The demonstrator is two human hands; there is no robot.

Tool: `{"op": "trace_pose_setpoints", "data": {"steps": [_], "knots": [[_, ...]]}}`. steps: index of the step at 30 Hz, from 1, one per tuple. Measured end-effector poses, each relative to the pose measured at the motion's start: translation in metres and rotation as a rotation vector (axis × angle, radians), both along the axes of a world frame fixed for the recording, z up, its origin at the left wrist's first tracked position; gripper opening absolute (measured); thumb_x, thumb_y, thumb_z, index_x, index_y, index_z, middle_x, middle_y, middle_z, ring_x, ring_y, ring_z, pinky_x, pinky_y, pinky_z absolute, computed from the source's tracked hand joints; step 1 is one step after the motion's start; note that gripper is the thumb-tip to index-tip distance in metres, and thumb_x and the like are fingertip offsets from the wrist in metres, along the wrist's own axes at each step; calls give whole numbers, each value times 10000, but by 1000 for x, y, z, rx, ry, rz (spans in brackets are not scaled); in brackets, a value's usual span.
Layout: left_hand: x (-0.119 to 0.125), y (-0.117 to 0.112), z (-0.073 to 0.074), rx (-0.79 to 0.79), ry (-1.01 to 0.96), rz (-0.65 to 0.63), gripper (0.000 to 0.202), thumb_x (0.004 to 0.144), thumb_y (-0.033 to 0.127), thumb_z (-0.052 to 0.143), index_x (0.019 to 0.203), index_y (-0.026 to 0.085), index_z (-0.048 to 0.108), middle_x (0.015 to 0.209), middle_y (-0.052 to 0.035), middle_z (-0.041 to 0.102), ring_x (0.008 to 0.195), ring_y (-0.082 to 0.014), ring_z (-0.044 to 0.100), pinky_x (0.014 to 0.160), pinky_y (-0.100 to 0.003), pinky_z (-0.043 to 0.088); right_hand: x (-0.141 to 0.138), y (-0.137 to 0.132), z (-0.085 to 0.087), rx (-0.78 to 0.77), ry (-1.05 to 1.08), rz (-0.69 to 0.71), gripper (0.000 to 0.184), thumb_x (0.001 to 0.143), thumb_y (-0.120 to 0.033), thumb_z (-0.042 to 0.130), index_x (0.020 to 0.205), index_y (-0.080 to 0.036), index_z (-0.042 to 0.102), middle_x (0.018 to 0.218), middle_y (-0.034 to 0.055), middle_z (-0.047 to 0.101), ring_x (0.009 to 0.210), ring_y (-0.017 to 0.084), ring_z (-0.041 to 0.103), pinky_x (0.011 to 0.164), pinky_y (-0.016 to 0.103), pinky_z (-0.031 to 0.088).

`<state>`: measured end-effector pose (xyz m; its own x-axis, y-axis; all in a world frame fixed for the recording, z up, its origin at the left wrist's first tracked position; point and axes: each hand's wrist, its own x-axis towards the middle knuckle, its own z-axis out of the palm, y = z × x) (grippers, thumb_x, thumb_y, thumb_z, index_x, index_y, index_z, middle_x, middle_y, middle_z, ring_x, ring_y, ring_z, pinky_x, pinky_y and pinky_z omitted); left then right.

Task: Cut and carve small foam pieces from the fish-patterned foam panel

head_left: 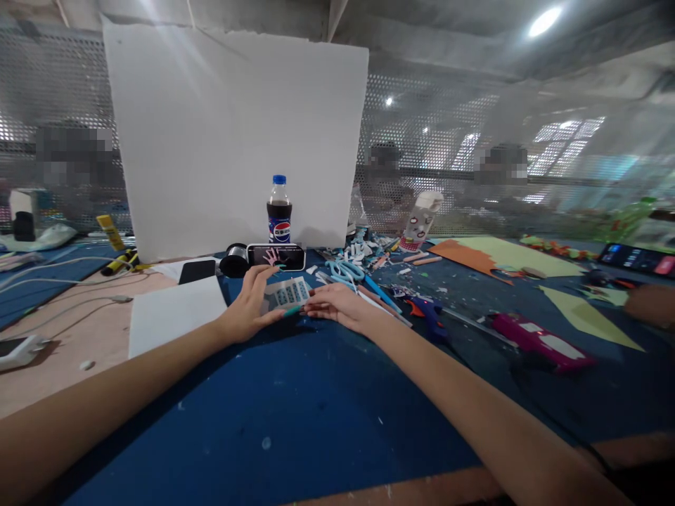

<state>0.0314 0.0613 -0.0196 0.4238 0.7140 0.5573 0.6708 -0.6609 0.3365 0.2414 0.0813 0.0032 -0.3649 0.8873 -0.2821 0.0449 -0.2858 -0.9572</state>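
Between my two hands is a small clear sheet with rows of blue marks, tilted a little above the blue mat. My left hand grips its left side, thumb along the lower edge and fingers above; long teal nails show on the thumb and a finger. My right hand pinches the right edge, its fingers bent together. Just behind the sheet, a phone leans on its side, with a hand on its screen. A cola bottle with a blue cap stands behind that phone.
Light-blue scissors and white scraps lie right of the hands. Farther right are a blue glue gun, a magenta device and coloured paper. White paper lies left; a white board stands behind.
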Motion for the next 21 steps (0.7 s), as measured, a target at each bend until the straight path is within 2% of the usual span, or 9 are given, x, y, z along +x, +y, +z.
{"op": "trace_pose_setpoints", "data": {"steps": [3, 5, 8, 10, 11, 13, 15, 18, 21], "knots": [[2, 3, -3, -45, 79, -31, 684, 754, 389, 573, 1300, 183, 217, 1253, -141, 347, 1198, -285, 339, 1000, -453, 332, 11, 5, 5, -53, 29, 21, 56, 743, -98, 545, 707, -106, 586, 740, 106, 683, 686, 128, 650, 736, 247, 521], [2, 6, -5, -75, 108, -34, 643, 755, 367, 573, 1281, 173, 257, 1218, -135, 414, 1162, -274, 395, 980, -433, 359, 15, 7, 9, -59, 52, 67, 40, 743, -112, 554, 740, -104, 592, 771, 110, 684, 726, 138, 652, 758, 257, 516], [3, 8, -6, -94, 96, 16, 559, 773, 353, 548, 1240, 151, 318, 1176, -137, 462, 1115, -267, 453, 933, -410, 404, 20, 10, 17, 21, 3, 63, 122, 715, -148, 590, 828, -103, 594, 794, 106, 676, 732, 158, 650, 732, 289, 518], [3, 7, -5, -83, 69, 75, 542, 782, 350, 533, 1232, 129, 326, 1169, -147, 470, 1098, -269, 468, 907, -400, 422, 27, 14, 22, 212, -148, -77, 166, 705, -191, 589, 851, -111, 581, 807, 104, 667, 684, 164, 639, 666, 300, 513], [3, 7, -4, -80, 54, 110, 539, 788, 350, 521, 1233, 118, 323, 1170, -155, 470, 1089, -271, 476, 894, -397, 430, 32, 17, 24, 355, -280, -207, 159, 697, -208, 582, 828, -118, 571, 790, 99, 660, 648, 166, 628, 629, 302, 502], [3, 6, -4, -76, 27, 177, 536, 801, 356, 495, 1237, 101, 314, 1173, -170, 469, 1080, -279, 484, 883, -401, 435, 44, 25, 26, 672, -586, -480, 135, 664, -201, 570, 781, -135, 556, 765, 78, 643, 683, 177, 611, 653, 305, 470], [2, 6, -4, -68, 11, 236, 524, 809, 363, 475, 1231, 96, 317, 1172, -178, 468, 1084, -291, 484, 892, -419, 427, 58, 33, 25, 819, -810, -604, 64, 660, -207, 531, 697, -155, 538, 713, 60, 622, 728, 193, 592, 695, 314, 440], [1, 9, -7, -50, 5, 295, 512, 800, 362, 480, 1217, 105, 331, 1170, -178, 466, 1083, -305, 482, 878, -433, 430, 70, 42, 21, 763, -877, -556, 120, 687, -229, 466, 589, -173, 506, 568, 39, 570, 603, 173, 563, 618, 292, 419], [0, 10, -8, -45, 12, 322, 516, 783, 343, 497, 1215, 107, 342, 1137, -169, 473, 1036, -299, 498, 825, -424, 454, 70, 41, 20, 756, -865, -448, 158, 689, -229, 460, 541, -180, 482, 505, 32, 533, 515, 156, 522, 548, 277, 390]]}}
